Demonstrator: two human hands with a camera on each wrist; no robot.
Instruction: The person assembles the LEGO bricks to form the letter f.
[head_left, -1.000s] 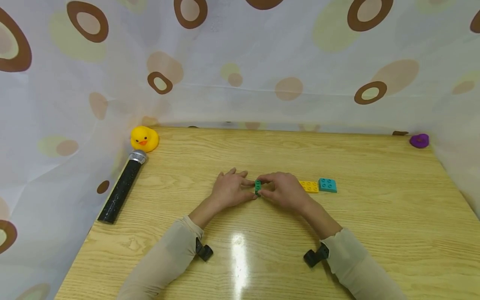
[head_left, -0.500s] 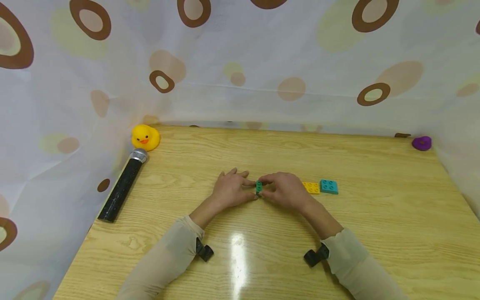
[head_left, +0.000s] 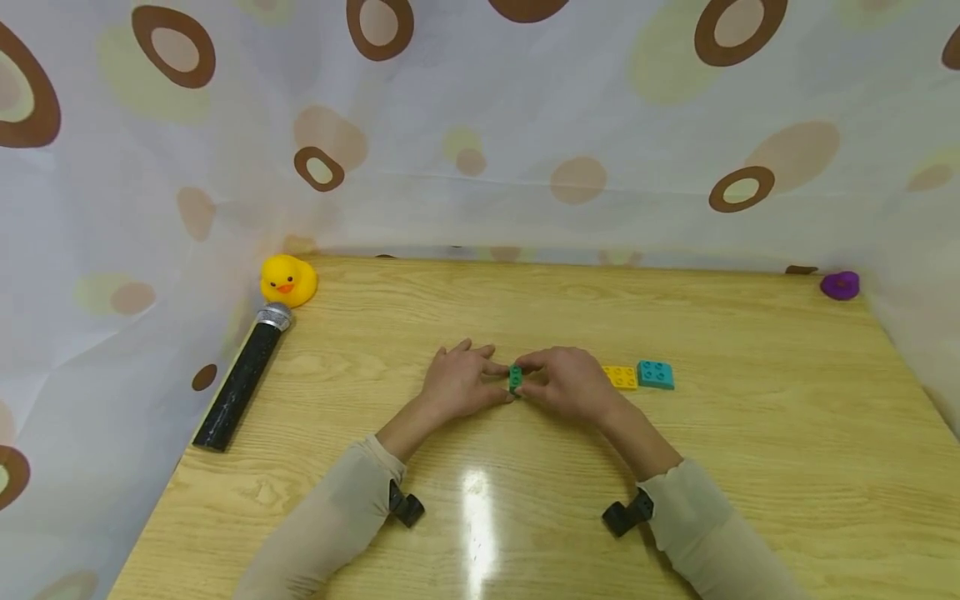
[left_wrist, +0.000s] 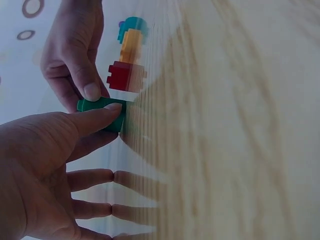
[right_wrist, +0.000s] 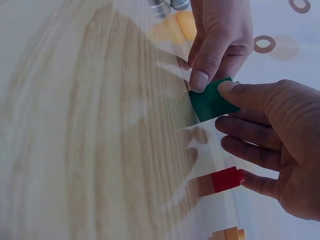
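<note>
A small green toy building block (head_left: 515, 378) stands on the wooden table between my two hands. My left hand (head_left: 459, 382) holds it from the left between thumb and forefinger, the other fingers spread out. From the right, my right hand (head_left: 572, 385) pinches the same block with thumb and fingers. Beyond the green block in the left wrist view is a red block (left_wrist: 120, 76); the right hand hides it in the head view. In the right wrist view, a finger of the right hand is right at the studs of this red block (right_wrist: 226, 180).
A yellow block (head_left: 622, 377) and a teal block (head_left: 656, 374) continue the row to the right. At the left lie a black microphone (head_left: 240, 387) and a yellow rubber duck (head_left: 288, 281). A purple toy (head_left: 841, 285) sits in the far right corner. Patterned cloth (head_left: 517, 125) walls the table (head_left: 750, 500).
</note>
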